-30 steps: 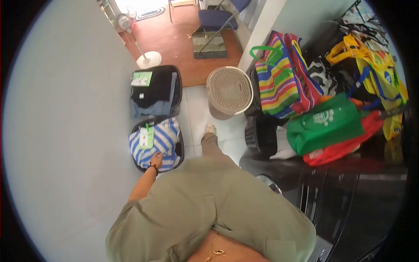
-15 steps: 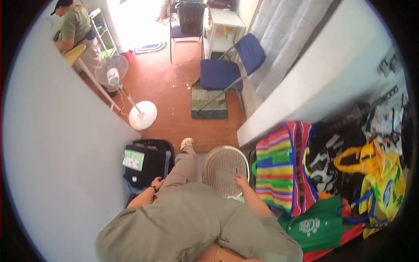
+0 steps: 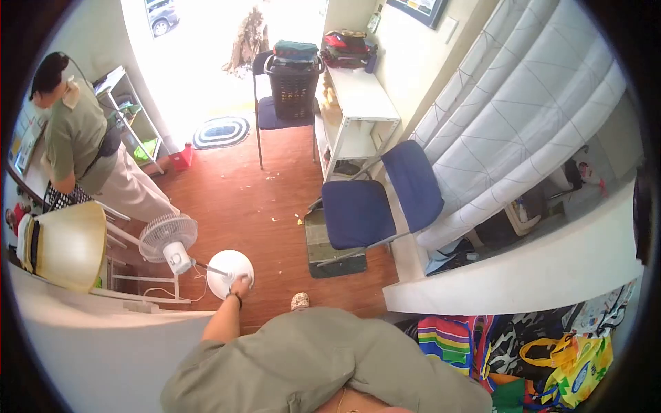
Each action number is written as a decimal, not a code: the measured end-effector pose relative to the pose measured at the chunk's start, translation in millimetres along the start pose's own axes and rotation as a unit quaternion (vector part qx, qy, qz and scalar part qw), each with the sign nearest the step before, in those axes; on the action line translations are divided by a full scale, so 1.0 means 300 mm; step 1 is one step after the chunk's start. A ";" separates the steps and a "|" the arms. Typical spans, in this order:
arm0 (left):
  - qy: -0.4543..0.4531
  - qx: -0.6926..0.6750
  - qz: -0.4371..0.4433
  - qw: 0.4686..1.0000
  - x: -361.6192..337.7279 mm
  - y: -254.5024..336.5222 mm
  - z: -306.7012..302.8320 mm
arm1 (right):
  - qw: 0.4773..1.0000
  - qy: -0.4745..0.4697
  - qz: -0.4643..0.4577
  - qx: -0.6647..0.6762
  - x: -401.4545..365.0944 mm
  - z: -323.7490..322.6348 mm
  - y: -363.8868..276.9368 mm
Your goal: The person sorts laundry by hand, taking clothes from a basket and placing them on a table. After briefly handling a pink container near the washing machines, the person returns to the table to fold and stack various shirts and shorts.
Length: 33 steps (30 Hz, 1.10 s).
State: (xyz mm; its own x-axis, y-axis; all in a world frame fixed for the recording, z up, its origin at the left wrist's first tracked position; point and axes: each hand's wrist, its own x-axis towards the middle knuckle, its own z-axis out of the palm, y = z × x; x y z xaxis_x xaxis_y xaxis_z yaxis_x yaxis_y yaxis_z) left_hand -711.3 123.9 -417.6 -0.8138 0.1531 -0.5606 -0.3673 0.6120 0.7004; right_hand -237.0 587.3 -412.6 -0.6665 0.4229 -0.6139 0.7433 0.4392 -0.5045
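My left hand (image 3: pixel 241 285) hangs low ahead of me, a dark band at the wrist and its fingers loosely bent. Nothing shows in it. In this view it overlaps the round white base (image 3: pixel 224 267) of a stand fan. The fan's caged head (image 3: pixel 167 237) leans over to the left on its pole. My right hand is out of view, hidden beyond my shirt. One patterned shoe (image 3: pixel 300 301) of mine shows on the wooden floor.
A blue folding chair (image 3: pixel 358 215) stands ahead right, over a green mat (image 3: pixel 335 265). Farther back, a dark laundry basket (image 3: pixel 296 93) sits on another chair. A person (image 3: pixel 86 131) stands left beside a round-ended padded board (image 3: pixel 69 246). Colourful bags (image 3: pixel 447 344) lie lower right.
The view has moved forward toward the fan and chairs. My left hand has swung forward; my right hand has left the view, as have the black bin and round woven lid-like thing.
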 end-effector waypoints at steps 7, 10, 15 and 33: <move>-0.023 -0.122 0.156 0.980 0.086 0.922 -0.314 | 0.950 0.053 0.195 0.239 0.297 -0.339 -0.756; -0.146 -0.058 0.144 0.977 0.082 1.174 -0.457 | 0.972 0.050 0.167 0.159 0.526 -0.350 -0.944; -0.144 -0.004 0.198 0.970 0.336 1.332 -0.575 | 0.984 -0.010 0.121 0.134 1.043 -0.332 -1.130; -0.040 0.274 0.624 0.731 1.519 2.526 -0.495 | 0.846 0.345 -0.397 0.089 2.318 -1.445 -3.004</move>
State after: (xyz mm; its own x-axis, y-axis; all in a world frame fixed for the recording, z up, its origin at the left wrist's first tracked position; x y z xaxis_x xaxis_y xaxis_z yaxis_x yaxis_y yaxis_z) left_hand -1427.3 542.4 -76.7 -0.3242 0.8893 0.3226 0.8915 0.1731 0.4187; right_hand -1394.6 829.2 -121.7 -0.7884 0.4387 0.4312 0.0012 0.7021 -0.7121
